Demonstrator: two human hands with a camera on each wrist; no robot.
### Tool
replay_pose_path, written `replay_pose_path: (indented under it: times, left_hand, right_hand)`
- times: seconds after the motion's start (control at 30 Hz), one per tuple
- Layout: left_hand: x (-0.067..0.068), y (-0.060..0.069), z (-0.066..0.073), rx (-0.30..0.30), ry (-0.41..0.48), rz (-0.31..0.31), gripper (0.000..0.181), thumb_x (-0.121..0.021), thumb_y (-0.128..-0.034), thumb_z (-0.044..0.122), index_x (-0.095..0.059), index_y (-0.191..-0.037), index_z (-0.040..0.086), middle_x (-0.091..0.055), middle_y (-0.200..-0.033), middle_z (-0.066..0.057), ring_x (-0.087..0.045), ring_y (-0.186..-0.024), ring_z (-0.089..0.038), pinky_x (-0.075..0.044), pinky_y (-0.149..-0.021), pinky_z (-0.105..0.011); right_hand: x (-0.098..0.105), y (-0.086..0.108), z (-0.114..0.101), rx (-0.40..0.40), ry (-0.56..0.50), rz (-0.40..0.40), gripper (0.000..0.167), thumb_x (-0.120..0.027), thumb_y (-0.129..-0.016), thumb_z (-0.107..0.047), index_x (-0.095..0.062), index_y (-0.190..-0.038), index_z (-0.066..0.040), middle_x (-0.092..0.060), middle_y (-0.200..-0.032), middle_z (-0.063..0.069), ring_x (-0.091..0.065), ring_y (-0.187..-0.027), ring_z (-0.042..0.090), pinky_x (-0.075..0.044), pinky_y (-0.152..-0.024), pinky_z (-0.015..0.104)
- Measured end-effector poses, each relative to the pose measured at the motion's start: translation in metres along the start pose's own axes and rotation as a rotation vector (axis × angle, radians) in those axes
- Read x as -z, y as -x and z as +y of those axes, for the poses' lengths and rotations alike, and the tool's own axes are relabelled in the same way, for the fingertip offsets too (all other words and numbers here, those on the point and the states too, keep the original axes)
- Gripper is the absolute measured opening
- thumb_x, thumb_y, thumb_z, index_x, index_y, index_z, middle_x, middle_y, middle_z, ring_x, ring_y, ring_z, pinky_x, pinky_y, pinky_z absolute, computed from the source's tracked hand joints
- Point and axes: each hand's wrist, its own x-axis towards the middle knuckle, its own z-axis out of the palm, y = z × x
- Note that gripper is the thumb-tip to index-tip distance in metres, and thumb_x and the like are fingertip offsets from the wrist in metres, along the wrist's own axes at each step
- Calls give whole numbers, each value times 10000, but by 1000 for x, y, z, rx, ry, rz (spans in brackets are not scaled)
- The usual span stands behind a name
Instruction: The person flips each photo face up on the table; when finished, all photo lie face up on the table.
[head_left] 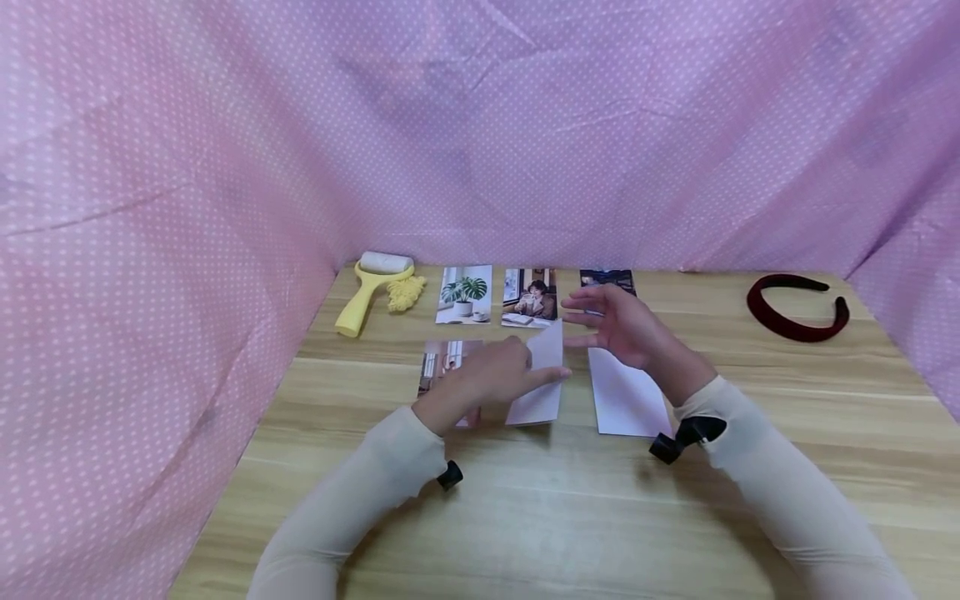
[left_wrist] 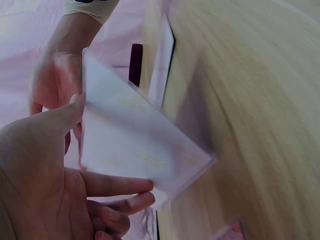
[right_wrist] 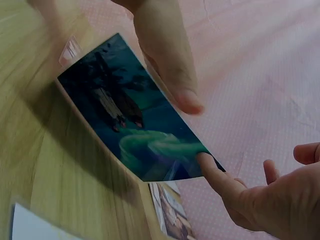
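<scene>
My left hand (head_left: 495, 371) pinches a photo card (head_left: 542, 407), tilted up off the table. Its white back, with faint yellow marks, faces my left palm in the left wrist view. The right wrist view shows the card's dark blue-green picture (right_wrist: 150, 120). Fingers extended, my right hand (head_left: 626, 329) touches the card's edge with a fingertip. Beneath and beside that hand lies a face-down white card (head_left: 630, 398). A picture card (head_left: 433, 367) is partly hidden under my left hand. Behind are a plant picture (head_left: 463, 292), a picture of a seated person (head_left: 529, 296) and a dark picture (head_left: 609, 278), partly covered.
A yellow-handled lint roller (head_left: 366, 292) lies at the back left, beside a fuzzy yellow piece (head_left: 407, 293). At the back right is a dark red headband (head_left: 767, 317). Pink dotted cloth (head_left: 525, 167) hangs behind and along the sides of the wooden table (head_left: 525, 525).
</scene>
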Motion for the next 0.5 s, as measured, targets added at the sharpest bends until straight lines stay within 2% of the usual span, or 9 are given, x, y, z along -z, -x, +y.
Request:
replay_pose_path:
  times: [0.13, 0.3, 0.4, 0.5]
  left_hand:
    - [4, -1, -1, 13, 135, 29, 820, -453, -885, 914, -738, -1063, 165, -712, -936, 11, -662, -775, -171, -539, -620, -330]
    - [15, 0, -6, -33, 282, 125, 519, -633, -961, 678, -803, -988, 188, -762, -873, 65, -654, -740, -138, -515, -626, -309]
    - [23, 3, -8, -46, 317, 192, 361, -704, -980, 515, -819, -916, 179, -778, -827, 61, -592, -639, -117, -444, -550, -268]
    - [29, 6, -10, -18, 299, 228, 308, -738, -982, 417, -789, -812, 165, -774, -798, 17, -525, -564, -104, -371, -491, -234]
  right_hand:
    - [-13, -2, 0, 33, -8, -18, 273, -306, -1141, -237, -550, -1201, -130, -683, -1184, -28, -625, -1196, 194, -639, -914, 437]
    - [-21, -7, 5, 24, -18, -11, 213, -339, -1134, -247, -520, -1222, -177, -615, -1264, 6, -542, -1325, 297, -634, -917, 438]
    - [-23, -9, 11, -21, 5, -13, 205, -351, -1125, -236, -504, -1249, -181, -527, -1410, 103, -467, -1408, 403, -602, -988, 523]
    - [-24, -11, 20, -101, 69, -32, 305, -353, -1114, -234, -441, -1387, -133, -392, -1570, 216, -406, -1467, 459, -505, -1100, 643]
